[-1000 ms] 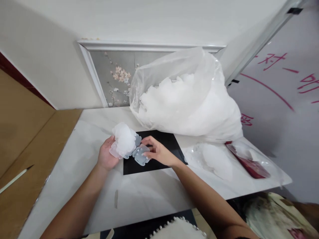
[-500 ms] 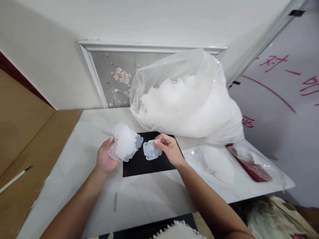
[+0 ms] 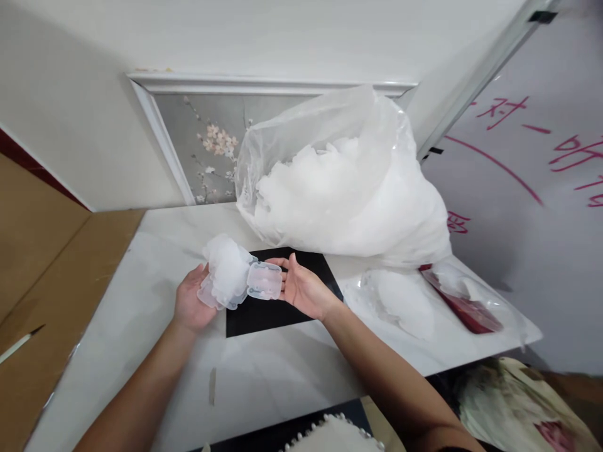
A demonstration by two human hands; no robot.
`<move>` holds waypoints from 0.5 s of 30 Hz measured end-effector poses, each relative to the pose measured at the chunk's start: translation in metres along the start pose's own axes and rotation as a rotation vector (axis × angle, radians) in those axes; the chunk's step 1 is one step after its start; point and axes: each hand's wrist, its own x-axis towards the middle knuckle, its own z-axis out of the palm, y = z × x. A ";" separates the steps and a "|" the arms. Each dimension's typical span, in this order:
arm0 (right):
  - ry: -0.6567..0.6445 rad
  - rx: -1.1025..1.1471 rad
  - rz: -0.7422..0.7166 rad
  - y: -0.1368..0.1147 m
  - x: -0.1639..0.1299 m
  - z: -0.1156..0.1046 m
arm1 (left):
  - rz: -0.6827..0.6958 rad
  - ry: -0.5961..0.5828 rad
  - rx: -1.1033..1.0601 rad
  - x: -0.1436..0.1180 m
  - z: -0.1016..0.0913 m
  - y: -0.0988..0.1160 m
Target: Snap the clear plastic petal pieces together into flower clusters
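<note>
My left hand [image 3: 189, 302] grips a stack of translucent white plastic pieces [image 3: 225, 272], held just above the white table [image 3: 264, 370]. My right hand [image 3: 301, 288] presses one small clear plastic piece [image 3: 264, 280] against the right side of that stack, palm turned up, fingers around its edge. Both hands hover over the left part of a black mat [image 3: 282, 295] lying on the table.
A big clear bag [image 3: 343, 176] full of the same white pieces stands behind the mat. A smaller clear bag [image 3: 400, 301] and a red packet in plastic [image 3: 464, 304] lie at the right. A framed flower picture [image 3: 207, 147] leans on the wall. A pencil [image 3: 19, 344] lies at the far left.
My right hand picked the single clear piece up off the black mat, turned it, and brought it left against the stack in my left hand.
</note>
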 end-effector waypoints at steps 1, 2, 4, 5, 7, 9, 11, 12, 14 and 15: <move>-0.008 0.005 -0.001 -0.001 0.000 0.000 | -0.003 -0.002 -0.006 0.000 0.000 0.000; -0.016 0.008 -0.002 -0.001 -0.001 0.000 | -0.005 -0.005 -0.010 0.000 0.000 -0.001; -0.025 0.010 -0.002 -0.002 -0.002 -0.001 | -0.003 -0.007 -0.018 0.000 0.001 -0.002; -0.026 0.011 -0.002 -0.002 -0.002 -0.001 | 0.000 -0.007 -0.021 0.000 0.002 -0.002; -0.026 0.011 -0.004 -0.002 -0.003 -0.001 | 0.003 0.002 -0.022 -0.001 0.004 -0.003; -0.026 0.011 -0.005 -0.003 -0.003 -0.001 | 0.001 0.018 -0.019 -0.001 0.005 -0.003; -0.026 0.014 -0.006 -0.003 -0.002 -0.001 | -0.006 0.031 -0.018 -0.002 0.006 -0.003; -0.027 0.015 -0.006 -0.003 -0.002 -0.001 | -0.010 0.036 -0.015 -0.002 0.006 -0.003; -0.029 0.015 -0.007 -0.003 -0.002 -0.001 | -0.015 0.043 -0.005 -0.002 0.007 -0.003; -0.029 0.012 -0.009 -0.003 -0.001 -0.001 | -0.017 0.047 -0.001 -0.002 0.007 -0.004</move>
